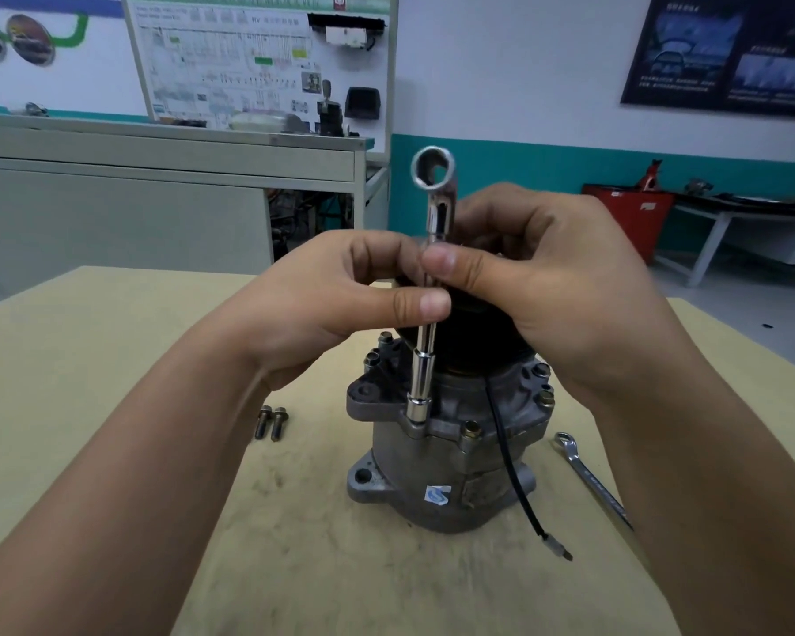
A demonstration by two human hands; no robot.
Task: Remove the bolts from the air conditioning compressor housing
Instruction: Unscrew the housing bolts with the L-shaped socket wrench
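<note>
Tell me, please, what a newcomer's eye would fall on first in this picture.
First, the chrome socket wrench standing upright at centre, pinched by the left hand and right hand, its socket down on a flange of the grey compressor. Next, two loose bolts lying on the table left of it, and a spanner lying to its right.

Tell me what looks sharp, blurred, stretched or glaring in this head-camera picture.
Head view: even indoor light, faint shadows; glare streaks on the chrome socket wrench pinched by the left hand and right hand; the grey cast-metal compressor housing and two loose dark bolts look fairly sharp; the white wall diagram board is soft, its print unreadable; wide-angle distortion stretches everything near the corners.
</note>
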